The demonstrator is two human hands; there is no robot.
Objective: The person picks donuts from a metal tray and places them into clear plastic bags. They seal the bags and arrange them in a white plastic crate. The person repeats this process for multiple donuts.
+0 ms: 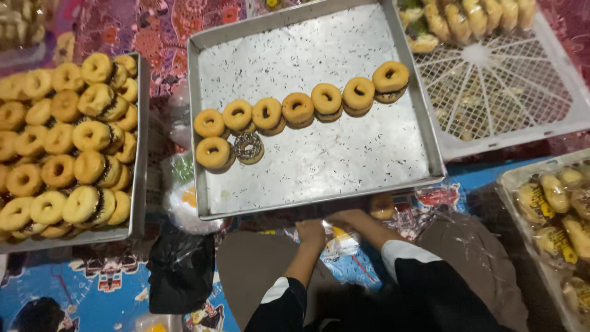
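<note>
1. The person's left hand (311, 232) and right hand (344, 219) meet just below the near rim of the steel tray (344, 160), both busy with a clear plastic wrapper (342, 241) that lies against them
2. Left grip: the fingers are curled in over the wrapper, but the hand is seen from behind, so whether it pinches the plastic or only presses on it cannot be told
3. Right grip: it looks narrow, fingers folded down on the same wrapper; a firm hold cannot be confirmed either
4. A single doughnut (381, 206) sits just beside the right grip, on its far right, outside the tray and close to its rim
5. Judged from how things lie, the work is at an early stage: just beyond both grips the tray holds one row of seven doughnuts (298, 109) and two more below it, one of them a chocolate sprinkled doughnut (249, 147), with most of the tray bare
6. Well off to the left of the left grip a full tray of doughnuts (67, 147) stands stacked
7. To the right of the right grip lies a tray of wrapped buns (556, 209); a white plastic rack (504, 92) sits farther beyond it
</note>
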